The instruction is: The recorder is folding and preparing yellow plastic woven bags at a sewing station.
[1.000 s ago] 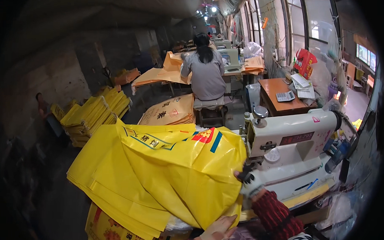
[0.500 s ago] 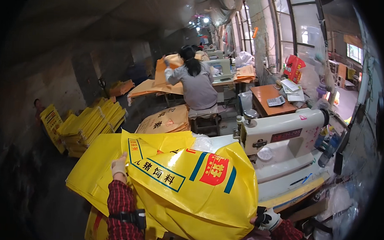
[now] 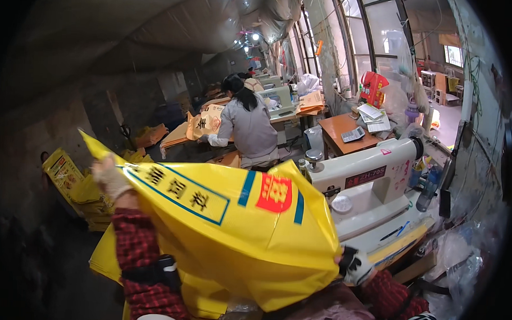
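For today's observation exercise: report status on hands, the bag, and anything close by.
Left hand raised, gripping yellow bag at its upper edge. Right hand gripping its lower right edge. Bag spread wide, sewing machine right beside it.

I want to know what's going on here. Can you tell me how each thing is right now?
Yellow sack: lifted, spread out, held at two ends.
Left hand: gloved, raised, grip shut on the sack's top edge.
Right hand: gloved, low, gripping the sack's other end.
Sewing machine: standing beside the sack, nothing under its needle.
Yellow sack stack: piled, lying flat.
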Demonstrator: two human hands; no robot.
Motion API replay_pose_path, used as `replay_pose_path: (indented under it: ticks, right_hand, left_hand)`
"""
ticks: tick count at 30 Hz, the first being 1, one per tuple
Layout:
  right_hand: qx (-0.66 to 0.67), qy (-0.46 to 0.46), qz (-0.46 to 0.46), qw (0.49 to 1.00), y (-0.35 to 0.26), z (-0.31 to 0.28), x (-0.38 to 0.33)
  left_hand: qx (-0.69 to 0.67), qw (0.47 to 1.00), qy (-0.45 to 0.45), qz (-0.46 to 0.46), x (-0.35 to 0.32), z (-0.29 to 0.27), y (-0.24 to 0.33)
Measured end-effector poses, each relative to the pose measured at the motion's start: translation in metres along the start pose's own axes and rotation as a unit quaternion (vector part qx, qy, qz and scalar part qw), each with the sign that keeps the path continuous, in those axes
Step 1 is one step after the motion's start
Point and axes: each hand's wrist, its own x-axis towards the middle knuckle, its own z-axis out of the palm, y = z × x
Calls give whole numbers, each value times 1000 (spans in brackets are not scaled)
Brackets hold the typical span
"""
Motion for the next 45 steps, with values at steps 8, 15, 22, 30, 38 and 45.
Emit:
replay_pose_path:
  ticks: [8,15,22,30,38,45]
  right_hand:
    - [-175,-174,-136,959,-19,31,40]
    - [-309,-406,-87,855,1,105,5]
    - [-505,-546,-53,666,53,132,-39]
    - [-652,-85,-75,750,107,-6,49]
    - [-546,139,7,826,97,-22,42]
    - [-614,-72,-115,778,112,-42,57]
  left_hand:
    - [36,991,56,-115,24,-209,53]
    - [-106,925,-58,-360,-186,-285,30]
    - [13,818,-15,-575,-211,-369,31]
    - [834,492,-218,-124,-174,-463,14]
    - [596,625,-500,64,-215,-250,-65]
    - [542,409,-694,-239,-330,-45,-116]
